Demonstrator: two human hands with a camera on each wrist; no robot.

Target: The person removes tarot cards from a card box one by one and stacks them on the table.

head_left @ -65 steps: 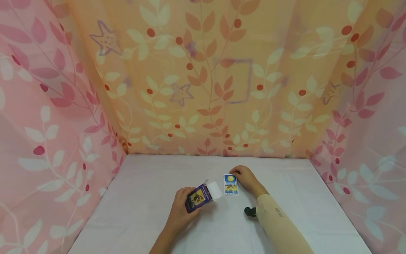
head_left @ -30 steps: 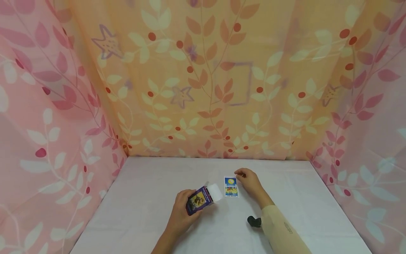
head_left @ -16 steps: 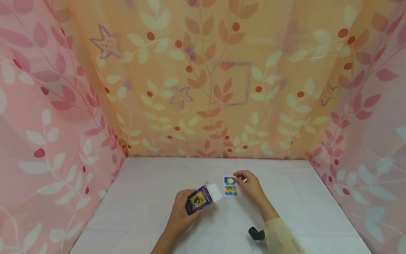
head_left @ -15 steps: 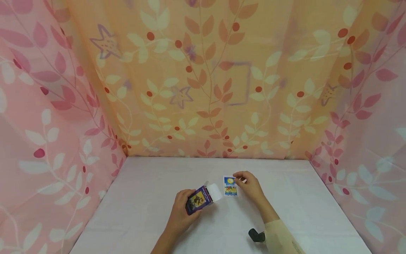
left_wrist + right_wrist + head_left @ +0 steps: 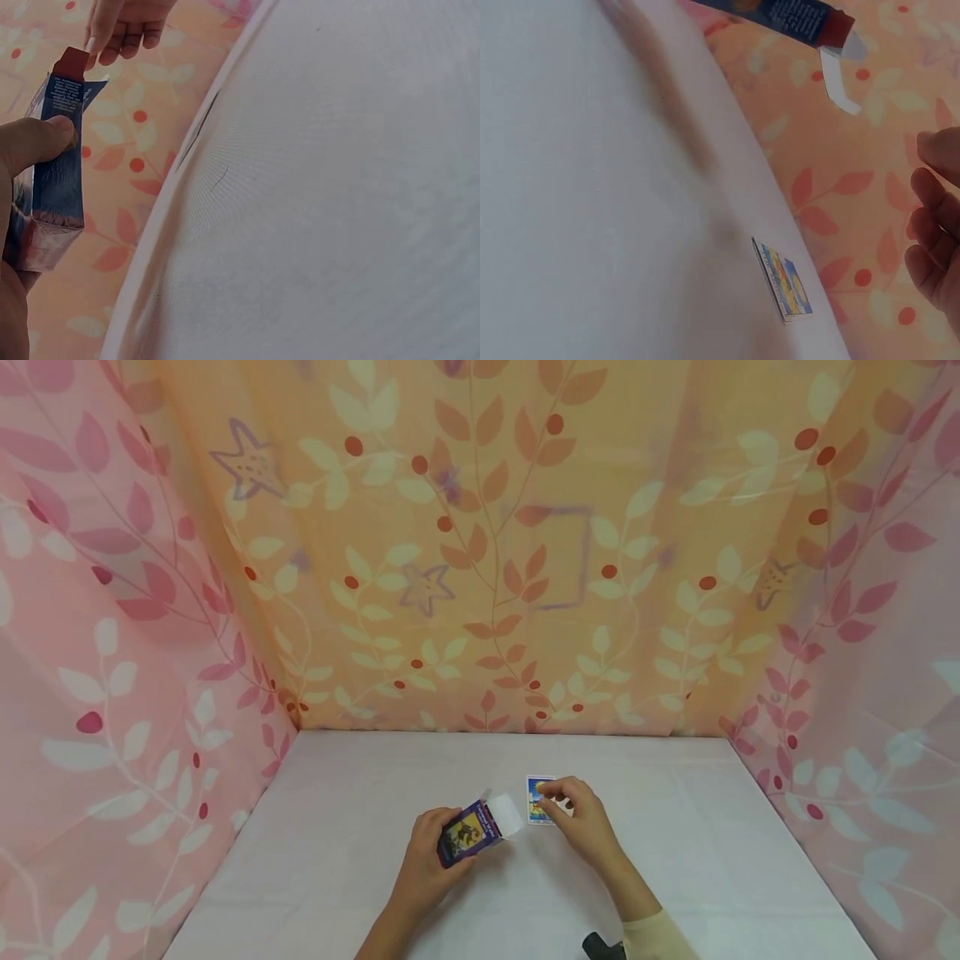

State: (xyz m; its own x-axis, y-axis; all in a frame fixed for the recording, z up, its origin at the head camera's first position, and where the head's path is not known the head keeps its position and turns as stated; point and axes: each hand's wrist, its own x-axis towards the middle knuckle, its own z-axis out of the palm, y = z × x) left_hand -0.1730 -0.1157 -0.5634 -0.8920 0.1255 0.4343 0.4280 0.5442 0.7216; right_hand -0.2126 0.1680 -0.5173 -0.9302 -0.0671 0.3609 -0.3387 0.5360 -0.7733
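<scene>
My left hand (image 5: pixel 420 864) grips a purple card box (image 5: pixel 467 837) with a picture on its front, thumb on one side. The box's white end flap (image 5: pixel 506 814) stands open toward the right. In the left wrist view the thumb presses the dark blue side of the box (image 5: pixel 58 172). A small stack of picture cards (image 5: pixel 534 812), a sun on the top one, lies face up on the table right of the box. Over its right part hovers my right hand (image 5: pixel 588 827), fingers loosely bent, hiding some of it. The right wrist view shows this hand (image 5: pixel 939 232) holding nothing, apart from the cards (image 5: pixel 784 281).
A white cloth covers the table (image 5: pixel 337 810). Patterned curtains (image 5: pixel 480 610) rise behind it and on both sides. A black object (image 5: pixel 600 947) sticks out beside the right sleeve (image 5: pixel 660 935) at the lower edge.
My right hand has left the cards' top right edge and come nearer and leftward, now partly over them. The right forearm has drawn back. The left hand and box stay nearly still.
</scene>
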